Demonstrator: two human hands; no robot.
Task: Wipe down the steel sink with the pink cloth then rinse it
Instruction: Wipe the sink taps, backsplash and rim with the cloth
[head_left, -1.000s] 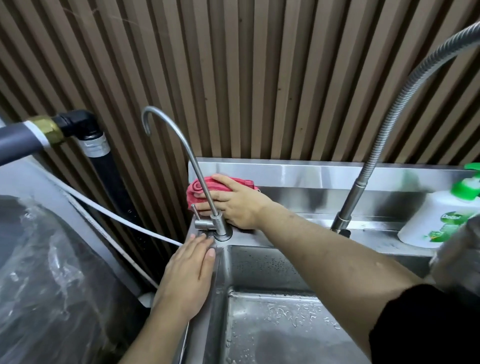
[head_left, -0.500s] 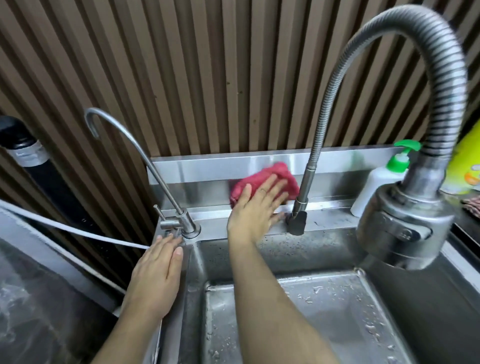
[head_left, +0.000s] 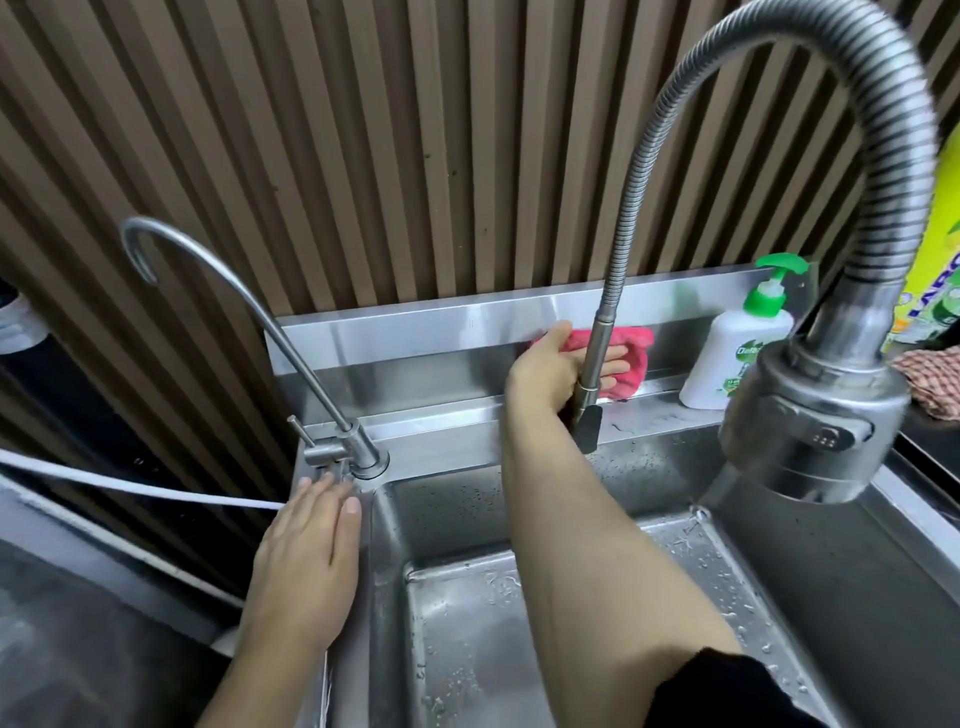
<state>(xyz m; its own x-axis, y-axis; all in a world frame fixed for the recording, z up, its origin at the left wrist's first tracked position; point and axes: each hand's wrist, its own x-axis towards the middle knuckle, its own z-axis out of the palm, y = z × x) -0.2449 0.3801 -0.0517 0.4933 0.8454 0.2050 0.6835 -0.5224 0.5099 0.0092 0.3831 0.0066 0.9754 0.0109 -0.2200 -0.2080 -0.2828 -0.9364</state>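
The pink cloth (head_left: 631, 358) is pressed flat against the steel backsplash (head_left: 415, 332) of the sink, behind the stem of the big flexible faucet (head_left: 597, 358). My right hand (head_left: 550, 364) holds it there, fingers spread over it and partly hidden by the stem. My left hand (head_left: 311, 551) lies flat and empty on the sink's left rim (head_left: 363, 623), just in front of the thin gooseneck tap (head_left: 358, 452). The steel basin (head_left: 467, 623) is wet with droplets.
The faucet's large spray head (head_left: 810, 426) hangs close to the camera on the right. A white soap bottle with a green pump (head_left: 732, 358) stands on the ledge right of the cloth. A checked cloth (head_left: 935, 379) lies far right. A white hose (head_left: 130, 483) runs left.
My right hand has slid the pink cloth rightward along the backsplash, from beside the gooseneck tap to behind the big faucet's stem. My left hand has stayed on the rim.
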